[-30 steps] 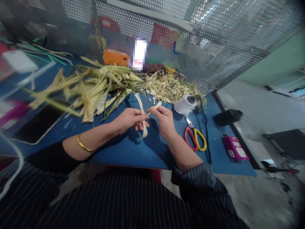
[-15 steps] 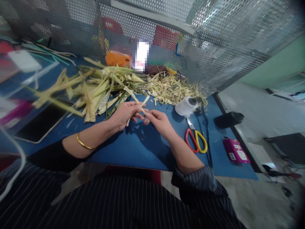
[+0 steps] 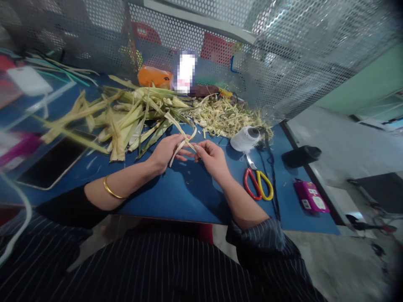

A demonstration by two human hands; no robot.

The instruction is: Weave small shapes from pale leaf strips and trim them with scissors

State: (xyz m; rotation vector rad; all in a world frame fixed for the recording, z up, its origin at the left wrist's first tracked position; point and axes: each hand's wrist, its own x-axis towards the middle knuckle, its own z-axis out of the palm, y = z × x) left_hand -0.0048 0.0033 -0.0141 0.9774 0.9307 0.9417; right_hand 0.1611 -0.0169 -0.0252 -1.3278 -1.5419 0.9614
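Note:
Pale corn husk strips (image 3: 178,153) cross one another between my two hands, above the front half of the blue table. My left hand (image 3: 165,154) is closed on them near the crossing, thumb on top, with its lower fingers partly stretched out beneath. From the other side, my right hand (image 3: 213,160) pinches a strip end between thumb and fingertips. One strip sticks up toward the back, a second curves over in a loop, and another hangs toward me. Just behind my left hand lies a heap of long husk leaves (image 3: 127,126).
Shredded husk (image 3: 222,115) is piled at the back, beside a white thread spool (image 3: 244,140). Right of my hands lie red-and-yellow-handled scissors (image 3: 265,184), a purple box (image 3: 310,197) and a black cylinder (image 3: 301,157). A dark phone (image 3: 56,163) lies left. Perforated metal (image 3: 176,31) stands behind.
The strip between my hands has bent from a straight piece into a curved loop, and the lower strip shows longer. My right hand has shifted slightly to the right.

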